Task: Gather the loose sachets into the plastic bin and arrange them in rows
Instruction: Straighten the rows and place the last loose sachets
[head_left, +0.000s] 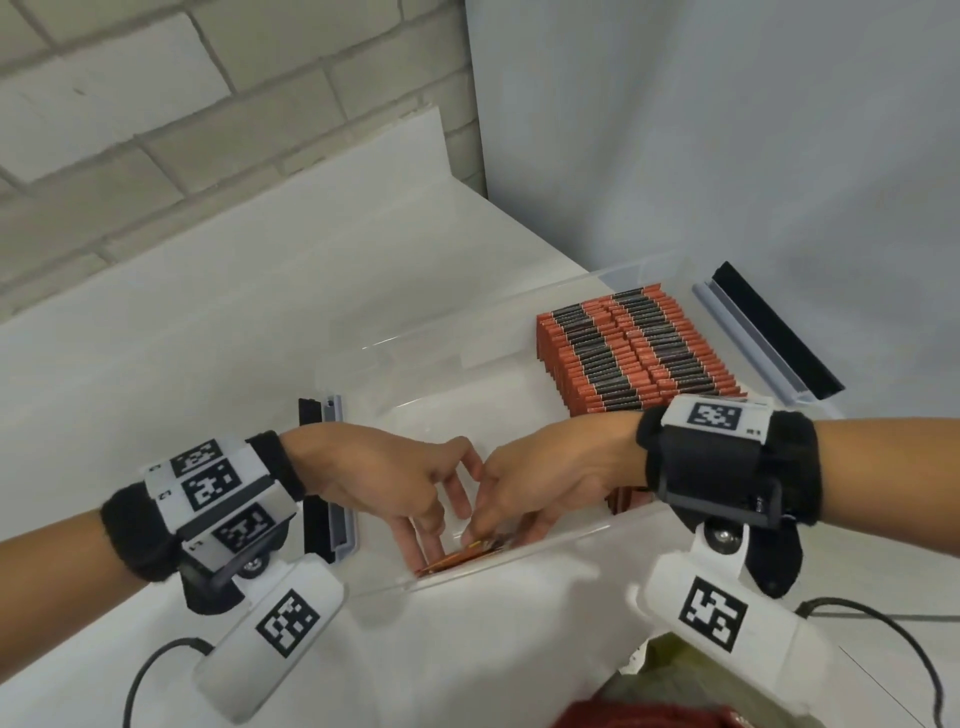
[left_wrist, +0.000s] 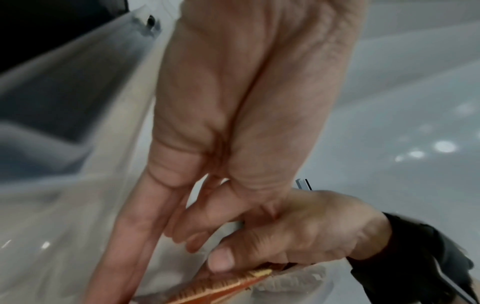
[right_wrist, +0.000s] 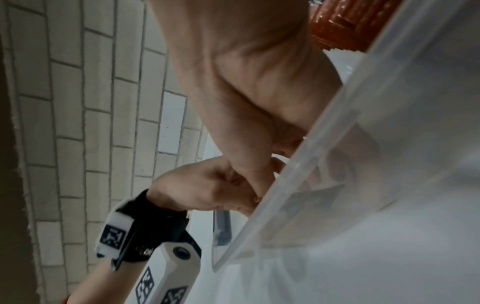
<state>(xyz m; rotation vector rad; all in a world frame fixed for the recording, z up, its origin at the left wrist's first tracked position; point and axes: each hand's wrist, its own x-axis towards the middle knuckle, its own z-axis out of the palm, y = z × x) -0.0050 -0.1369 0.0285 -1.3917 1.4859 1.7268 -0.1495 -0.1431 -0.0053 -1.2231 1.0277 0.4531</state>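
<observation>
I see both hands in the plastic bin (head_left: 597, 525): right hand (head_left: 545, 467) pinching loose sachets (head_left: 467, 553) at 6 o'clock, left hand (head_left: 374, 467) fingers straight beside them.

Clear plastic bin (head_left: 566, 540) showing smooth, glossy walls, catching pale glints. Packed sachets (head_left: 639, 348) looking like shiny foil-like film, red-orange and black. Loose sachets (left_wrist: 223, 288) under fingers showing glossy orange film with crimped, ribbed edge. Tabletop (head_left: 182, 374) appearing white, smooth, faintly sheened. Brick wall (head_left: 130, 104) looking rough, matt, painted pale. Wrist straps (head_left: 727, 467) being black fuzzy cloth; camera mounts (head_left: 270, 639) being smooth white plastic.
</observation>
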